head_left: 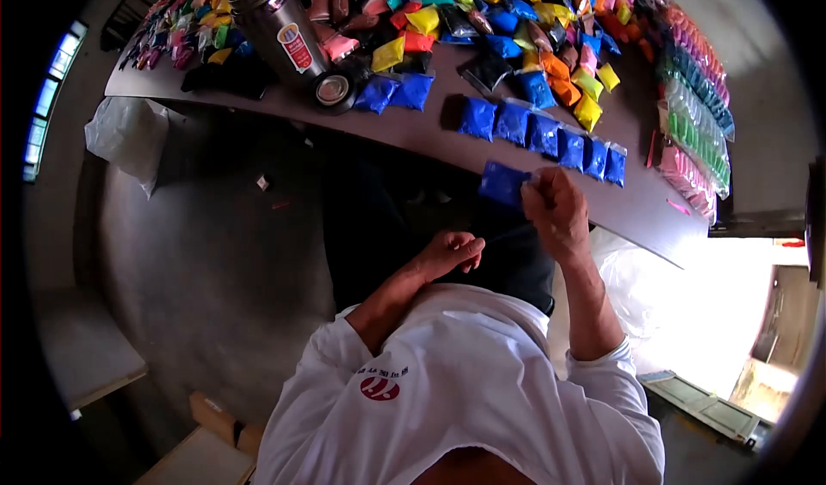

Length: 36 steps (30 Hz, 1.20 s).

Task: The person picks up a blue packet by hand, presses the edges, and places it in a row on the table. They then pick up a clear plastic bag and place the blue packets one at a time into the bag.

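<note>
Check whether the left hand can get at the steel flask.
Probably yes: the left hand sits near the body, the steel flask stands near the table edge, and nothing shows between them.

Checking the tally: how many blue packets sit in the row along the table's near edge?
6 blue packets, side by side from mid-edge rightward. One more, the held packet, is pinched in the right hand, off the row.

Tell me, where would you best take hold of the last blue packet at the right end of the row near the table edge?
Pinch the end packet by the pale, flat strip at its far end, coming from the free right side: its neighbour crowds the left, and the filled body looks plump. The right hand holds its blue packet by an edge too.
</note>
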Available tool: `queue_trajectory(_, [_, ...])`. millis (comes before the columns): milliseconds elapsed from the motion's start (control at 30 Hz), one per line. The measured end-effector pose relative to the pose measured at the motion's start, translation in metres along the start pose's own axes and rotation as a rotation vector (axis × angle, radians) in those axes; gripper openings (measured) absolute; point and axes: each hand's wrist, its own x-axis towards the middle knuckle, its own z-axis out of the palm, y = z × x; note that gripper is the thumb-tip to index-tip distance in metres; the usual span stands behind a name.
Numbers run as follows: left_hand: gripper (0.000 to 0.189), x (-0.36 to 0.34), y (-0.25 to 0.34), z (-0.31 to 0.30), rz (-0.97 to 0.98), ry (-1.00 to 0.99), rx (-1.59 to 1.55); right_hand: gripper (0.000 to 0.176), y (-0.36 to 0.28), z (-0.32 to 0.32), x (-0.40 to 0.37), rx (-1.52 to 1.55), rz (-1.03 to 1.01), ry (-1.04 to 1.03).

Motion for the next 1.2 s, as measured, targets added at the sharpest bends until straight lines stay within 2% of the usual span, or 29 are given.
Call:
queue_trajectory(33, [0.041,0.0,0.0,-0.001,0.01,0.003,0.002,0.009,-0.008,0.001,0.009,0.089,0.022,0.04])
queue_trajectory(100, [0.04,0.001,0.001,-0.003,-0.06,0.027,-0.04,0.01,-0.025,-0.002,0.03,0.069,-0.034,0.033])
queue_trajectory(167, [0.04,0.0,-0.002,-0.006,-0.057,0.034,-0.086,0.013,-0.031,0.001,0.06,-0.098,-0.225,0.009])
queue_trajectory(200, [0.04,-0.001,-0.003,-0.007,-0.041,0.054,-0.118,0.013,-0.034,0.003,0.074,-0.097,-0.23,0.007])
queue_trajectory(300, [0.04,0.002,-0.008,-0.01,-0.036,0.103,-0.168,0.015,-0.044,0.016,0.116,-0.15,-0.276,-0.078])
queue_trajectory(367, [0.04,0.003,-0.012,-0.012,-0.051,0.131,-0.189,0.017,-0.044,0.031,0.139,-0.202,-0.475,-0.175])
queue_trajectory(400, [0.04,0.004,-0.014,-0.014,-0.044,0.142,-0.2,0.017,-0.041,0.038,0.151,-0.204,-0.479,-0.176])
queue_trajectory(467, [0.04,0.004,-0.019,-0.016,-0.038,0.148,-0.214,0.017,-0.031,0.05,0.169,-0.257,-0.505,-0.377])
queue_trajectory(500, [0.04,0.004,-0.02,-0.016,-0.038,0.175,-0.225,0.017,-0.029,0.054,0.17,-0.26,-0.503,-0.377])
queue_trajectory(567, [0.04,0.004,-0.022,-0.019,-0.039,0.198,-0.237,0.016,-0.025,0.06,0.172,-0.359,-0.472,-0.192])
queue_trajectory(600, [0.04,0.004,-0.021,-0.02,-0.056,0.217,-0.245,0.016,-0.027,0.059,0.171,-0.362,-0.47,-0.191])
queue_trajectory(667, [0.04,0.003,-0.02,-0.02,-0.074,0.235,-0.259,0.013,-0.03,0.056,0.161,-0.415,-0.567,-0.021])
queue_trajectory(767, [0.042,0.004,-0.016,-0.021,-0.073,0.233,-0.213,0.012,-0.021,0.056,0.141,-0.328,-0.662,0.067])
queue_trajectory(900, [0.044,0.004,-0.011,-0.021,-0.088,0.21,-0.196,0.013,-0.018,0.048,0.102,-0.362,-0.516,0.126])
queue_trajectory(1067, [0.045,0.006,-0.011,-0.02,-0.078,0.191,-0.171,0.018,-0.004,0.055,0.08,-0.473,-0.523,0.163])
queue_trajectory(1200, [0.046,0.006,-0.007,-0.021,-0.074,0.187,-0.137,0.014,0.002,0.063,0.086,-0.46,-0.565,0.211])
